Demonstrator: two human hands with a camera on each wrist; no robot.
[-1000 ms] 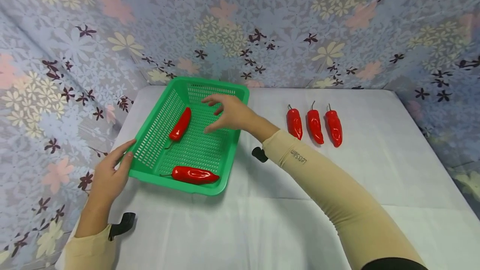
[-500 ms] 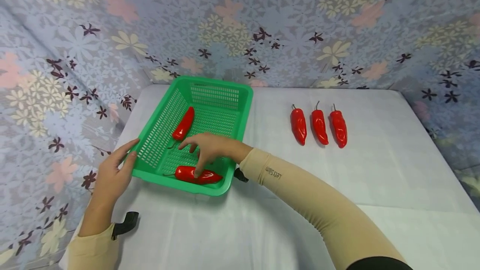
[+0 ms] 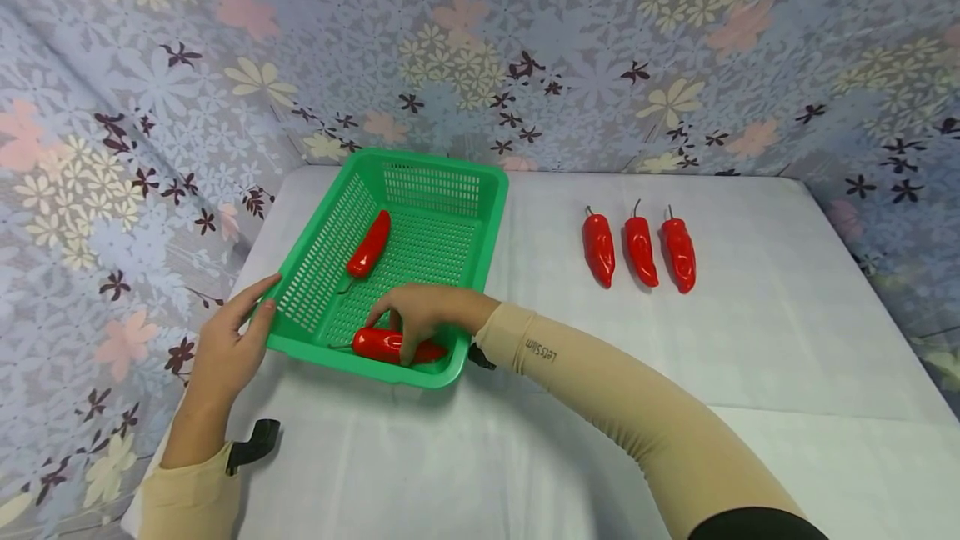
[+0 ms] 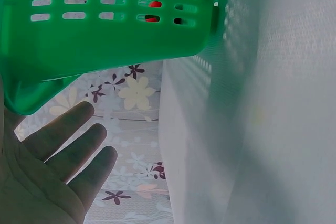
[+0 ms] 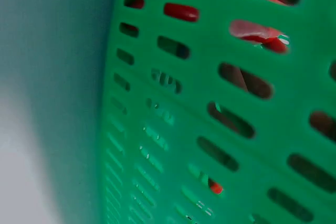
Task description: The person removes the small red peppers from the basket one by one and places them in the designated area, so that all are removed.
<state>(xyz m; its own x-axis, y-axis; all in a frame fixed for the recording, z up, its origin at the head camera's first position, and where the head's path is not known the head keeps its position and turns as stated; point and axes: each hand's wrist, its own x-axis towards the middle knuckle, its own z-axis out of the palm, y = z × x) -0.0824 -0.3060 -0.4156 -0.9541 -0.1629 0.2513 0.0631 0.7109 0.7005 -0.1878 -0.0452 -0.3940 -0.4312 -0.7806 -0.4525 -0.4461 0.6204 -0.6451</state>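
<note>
"Down toward the person: the right hand has dropped from over the middle of the basket, where it hung spread a second ago, to the near pepper."

"How is it holding?"

"Thumb on the near side, bent index finger on the far side, so it looks to be pinching the pepper across its body. How firmly, I can't tell: through the slots, the right wrist view gives only scraps of skin and red."

"And how does the pepper lie?"

"Under the grip, on its side along the basket's near wall. Its stem points out left of the grip, the tip to the right."

"What would make this a good hold?"

"I'd keep thumb and finger facing each other across the fat part and squeeze lightly. That skin looks slick, so an off-centre pinch could roll it. The wall sits close by the thumb, so any lift should go straight up."

"The left hand?"

"Left of the grip, fingers straight and parted, touching the basket's corner. That's a sensible place to steady it."

"Anything to avoid?"

"Brushing the second pepper, beyond the grip and leftward. The three peppers on the table lie well right of the grip."
</note>
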